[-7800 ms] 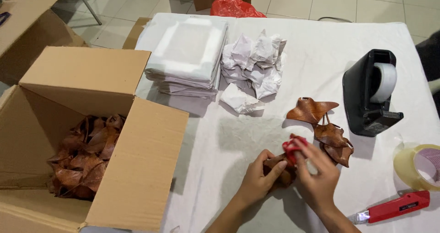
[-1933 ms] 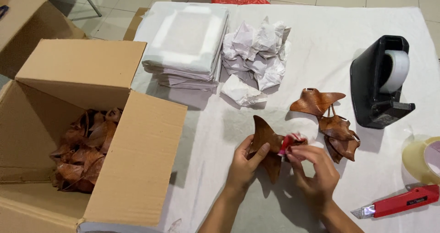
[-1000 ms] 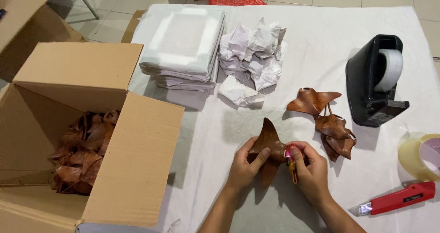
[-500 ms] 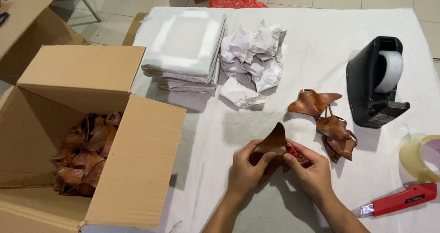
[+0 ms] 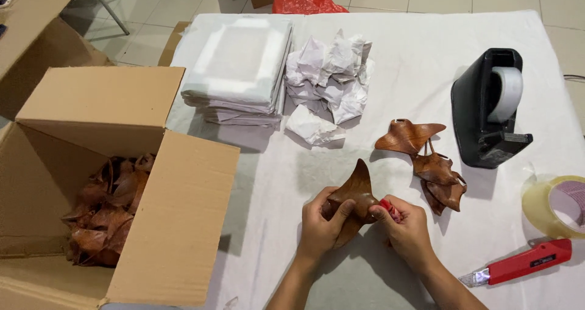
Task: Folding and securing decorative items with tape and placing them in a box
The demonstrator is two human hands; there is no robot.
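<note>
A brown carved wooden piece (image 5: pixel 355 191), shaped like a ray with pointed wings, is held over the white table (image 5: pixel 420 60). My left hand (image 5: pixel 320 224) grips its lower left side, thumb across its face. At the piece's right side, my right hand (image 5: pixel 407 229) pinches a small red object (image 5: pixel 387 207); what the object is I cannot make out. Three similar brown pieces (image 5: pixel 426 157) lie on the table just beyond my right hand.
An open cardboard box (image 5: pixel 131 194) at the left holds several more brown pieces (image 5: pixel 106 209). A stack of white sheets (image 5: pixel 237 69) and crumpled paper (image 5: pixel 332 78) sit at the back. A black tape dispenser (image 5: pixel 490 106), a tape roll (image 5: pixel 557 203) and a red utility knife (image 5: pixel 524 264) lie at the right.
Both hands have turned the brown piece, so its pointed wing now stands upright. My right hand stays at its right side with the red object.
</note>
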